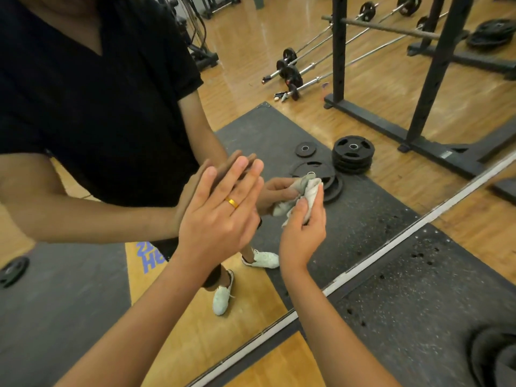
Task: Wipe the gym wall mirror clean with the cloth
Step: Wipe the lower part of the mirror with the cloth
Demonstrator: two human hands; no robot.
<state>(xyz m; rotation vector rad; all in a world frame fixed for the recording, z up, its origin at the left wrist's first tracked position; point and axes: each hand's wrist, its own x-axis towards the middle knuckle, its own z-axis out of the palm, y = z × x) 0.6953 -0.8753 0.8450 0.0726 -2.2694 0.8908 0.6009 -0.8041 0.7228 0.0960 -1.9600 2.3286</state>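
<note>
Forearms rise from the lower edge toward the glass. Nearest us, the left hand (220, 213) lies flat with its fingers straight and close together, a gold ring (232, 203) on one finger, the fingertips meeting their own reflection. Just to its right, the right hand (303, 233) has its fingers and thumb curled round the cloth (310, 191), a pale, crumpled wad that appears to touch the mirror (83, 289) at its upper end.

We judge the cloth light, soft and limp. It folds freely, so it is best bunched in the palm with a broad pad left free to face the glass, as it is held now. The mirror we judge rigid, smooth and breakable. It calls for even, moderate pressure, and the flat left hand may leave prints of its own.

Below the hands, a pale frame strip (391, 244) runs diagonally along the mirror's foot, with speckled rubber mat (418, 303) on our side of it.

Farther off, in reflection, we see stacked weight plates (352, 155), a black rack (435, 79) and barbells (296, 71) on a wooden floor. Blue lettering (149, 258) on that floor appears reversed and partly hidden, so we cannot read it. No brand or label is legible elsewhere.
</note>
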